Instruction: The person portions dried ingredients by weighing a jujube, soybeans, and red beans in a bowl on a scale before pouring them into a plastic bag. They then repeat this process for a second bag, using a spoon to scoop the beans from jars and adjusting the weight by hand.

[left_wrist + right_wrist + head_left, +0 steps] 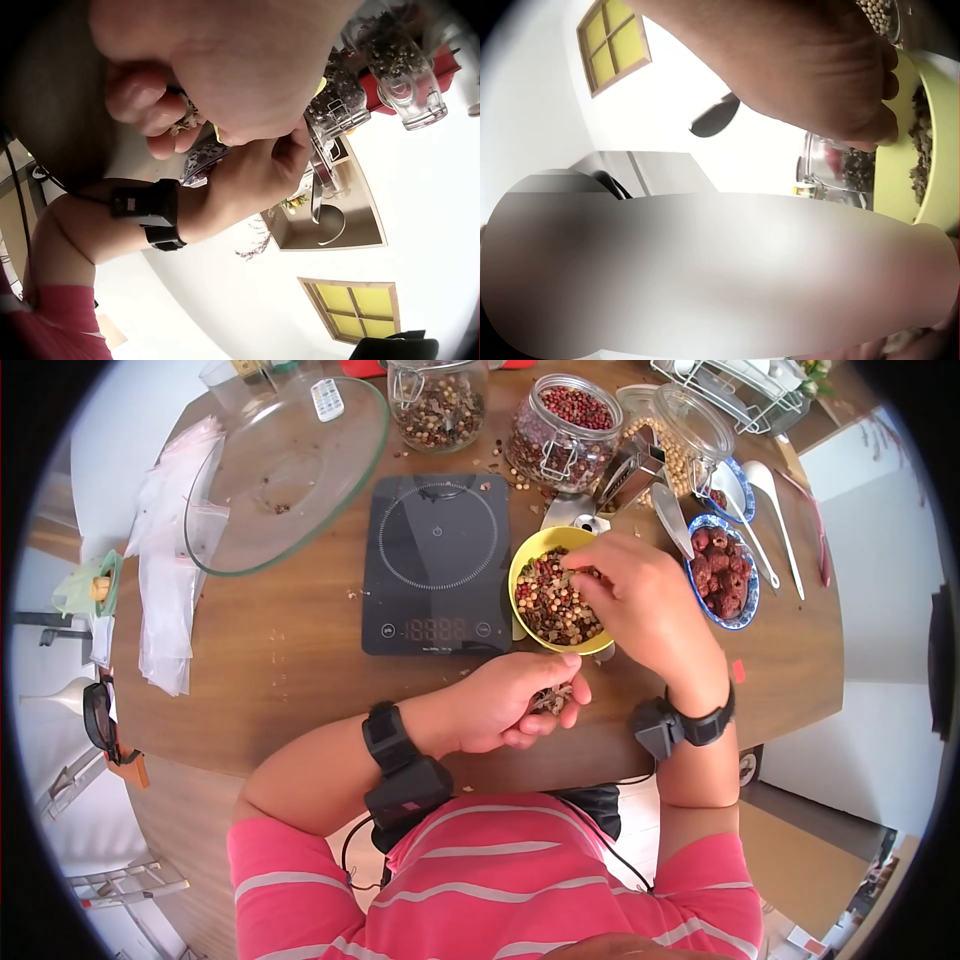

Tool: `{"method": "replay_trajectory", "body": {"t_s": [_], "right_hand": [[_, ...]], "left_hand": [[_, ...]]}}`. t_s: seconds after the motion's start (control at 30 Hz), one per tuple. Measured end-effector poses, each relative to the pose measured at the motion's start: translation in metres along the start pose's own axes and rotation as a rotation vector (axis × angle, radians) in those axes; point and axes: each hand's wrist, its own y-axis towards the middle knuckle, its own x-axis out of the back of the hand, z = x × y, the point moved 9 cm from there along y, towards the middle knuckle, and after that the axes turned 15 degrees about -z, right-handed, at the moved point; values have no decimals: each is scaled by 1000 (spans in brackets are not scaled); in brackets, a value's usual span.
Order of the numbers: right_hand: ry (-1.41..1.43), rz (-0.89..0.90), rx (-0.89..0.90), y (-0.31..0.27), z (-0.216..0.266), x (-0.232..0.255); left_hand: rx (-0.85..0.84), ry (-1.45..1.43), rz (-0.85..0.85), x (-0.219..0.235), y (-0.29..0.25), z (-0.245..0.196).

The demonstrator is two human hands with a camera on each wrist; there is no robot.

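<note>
A yellow bowl (520, 618) holds mixed beans, red berries and pale dried bits. My right hand (640, 595) reaches over its right side, thumb and fingertips bent together at the contents; whether anything is between them cannot be told. In the right wrist view the right hand (817, 75) is at the edge of the yellow bowl (900, 180). In front of the bowl my left hand (515, 700) is curled palm up around pale dried pieces (552, 700). The left wrist view shows those pieces (185, 120) between the curled fingers of the left hand (232, 67).
A black scale (437, 565) stands left of the bowl. Behind are glass jars (437, 410) of beans and berries, and a metal grater-like tool (630, 470). At right lie a blue-rimmed dish of red dates (720, 572) and white spoons (775, 510); at left, a glass lid (290, 480) and plastic bags (170, 580).
</note>
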Motion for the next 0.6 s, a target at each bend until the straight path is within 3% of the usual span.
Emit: {"method": "replay_trajectory", "body": {"t_s": [0.17, 0.3, 0.5, 0.6], "right_hand": [[39, -26, 77, 6, 14, -29], [-133, 160, 106, 8, 17, -50], [-124, 75, 96, 10, 16, -31], [10, 8, -45, 11, 8, -8]], "left_hand": [[-33, -2, 38, -1, 1, 0], [-62, 56, 47, -3, -1, -1], [-67, 55, 46, -3, -2, -1], [-41, -11, 38, -2, -3, -2]]}}
